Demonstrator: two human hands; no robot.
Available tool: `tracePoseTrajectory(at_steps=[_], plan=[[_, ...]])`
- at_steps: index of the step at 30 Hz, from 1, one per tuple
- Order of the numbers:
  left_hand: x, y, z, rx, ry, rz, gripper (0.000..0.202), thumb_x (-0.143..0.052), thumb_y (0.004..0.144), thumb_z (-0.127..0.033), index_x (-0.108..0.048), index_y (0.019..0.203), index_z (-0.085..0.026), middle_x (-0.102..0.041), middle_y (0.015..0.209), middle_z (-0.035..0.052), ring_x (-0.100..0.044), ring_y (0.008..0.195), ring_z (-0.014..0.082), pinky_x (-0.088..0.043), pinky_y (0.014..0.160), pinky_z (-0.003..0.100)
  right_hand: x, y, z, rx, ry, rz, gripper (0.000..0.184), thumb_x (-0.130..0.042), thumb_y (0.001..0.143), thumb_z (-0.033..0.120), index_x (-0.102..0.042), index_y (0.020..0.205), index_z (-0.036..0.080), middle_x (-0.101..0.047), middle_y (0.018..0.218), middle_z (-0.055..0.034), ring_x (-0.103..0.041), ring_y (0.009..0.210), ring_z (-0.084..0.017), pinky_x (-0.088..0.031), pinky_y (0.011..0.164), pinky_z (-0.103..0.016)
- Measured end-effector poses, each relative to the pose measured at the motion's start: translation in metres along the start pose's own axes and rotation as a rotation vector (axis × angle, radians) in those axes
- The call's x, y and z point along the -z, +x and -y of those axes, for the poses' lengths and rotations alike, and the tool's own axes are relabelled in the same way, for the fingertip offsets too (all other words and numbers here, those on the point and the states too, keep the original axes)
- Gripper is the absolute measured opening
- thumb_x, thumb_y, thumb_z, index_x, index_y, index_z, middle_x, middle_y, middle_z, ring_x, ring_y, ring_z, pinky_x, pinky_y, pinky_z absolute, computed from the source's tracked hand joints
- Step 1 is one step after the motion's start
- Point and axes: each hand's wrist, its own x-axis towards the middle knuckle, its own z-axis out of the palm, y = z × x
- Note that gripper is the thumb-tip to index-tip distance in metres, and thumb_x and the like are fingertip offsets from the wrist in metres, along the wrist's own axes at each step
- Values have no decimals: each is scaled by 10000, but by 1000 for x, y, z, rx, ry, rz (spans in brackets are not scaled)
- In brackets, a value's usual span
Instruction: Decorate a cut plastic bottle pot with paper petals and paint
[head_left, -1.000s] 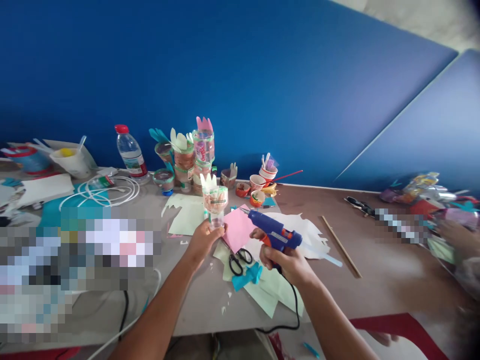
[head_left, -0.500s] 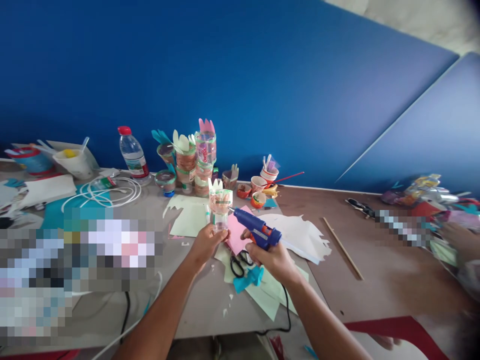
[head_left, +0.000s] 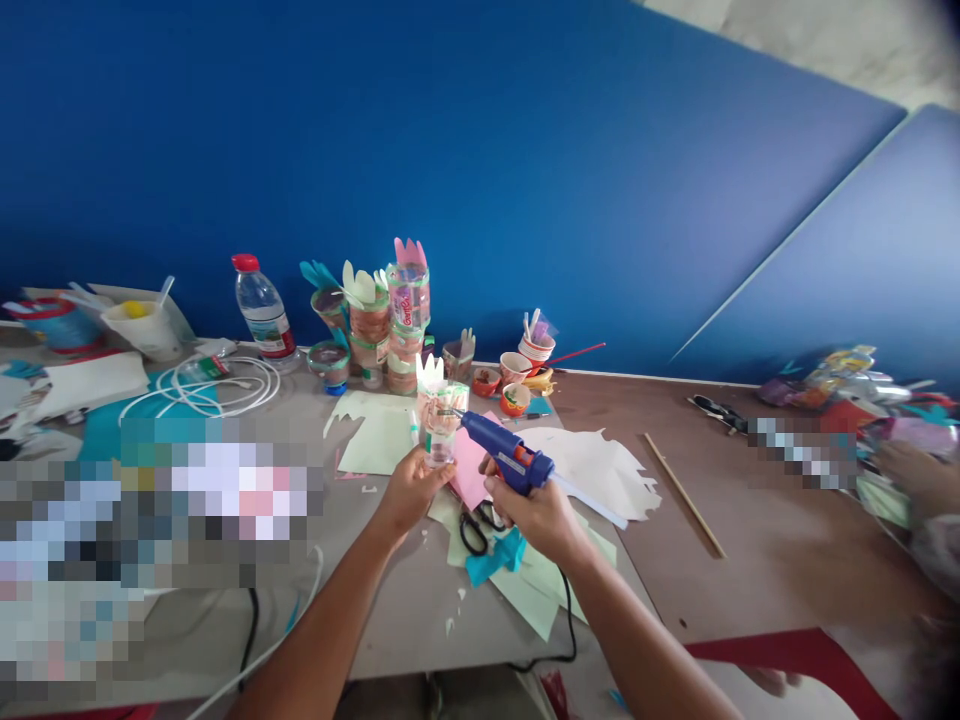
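My left hand grips the base of a clear plastic cup that has a paper band and pale paper petals at its top. A blue hot glue gun is in my right hand, its nozzle at the upper side of the cup; whether the tip touches it I cannot tell. A clear glue stick sticks out at the gun's back. Under the gun lie pink paper, black-handled scissors, crumpled blue paper and pale green sheets.
Behind stand similar decorated cups, a red-capped water bottle and small paper cups. A coiled white cable lies left. To the right are torn white paper, a wooden stick and another person's hand.
The glue gun has moved slightly left and up, bringing its nozzle in against the cup's outline. My left hand and the cup have barely moved.
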Motion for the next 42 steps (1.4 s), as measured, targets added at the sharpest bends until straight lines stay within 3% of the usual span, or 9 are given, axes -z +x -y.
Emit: tracePoseTrajectory(at_steps=[24,42], plan=[[0,-2,-4,19,35,-4,353,-716,669,-411,-621,909,-169,-699,887,58,-631,866,215,-462,807,332,-4,-2,10,-79,-109,-40,189,-575,722,364,-490,743,196,-404,529,67,-382,450,-85,-373,450,-224],[0,-3,-3,29,19,3,350,-711,661,-406,-608,904,-176,-689,890,56,-625,884,213,-458,807,317,-3,0,14,-49,-199,-53,180,-561,719,362,-480,704,201,-419,503,65,-415,452,-98,-377,477,-238]])
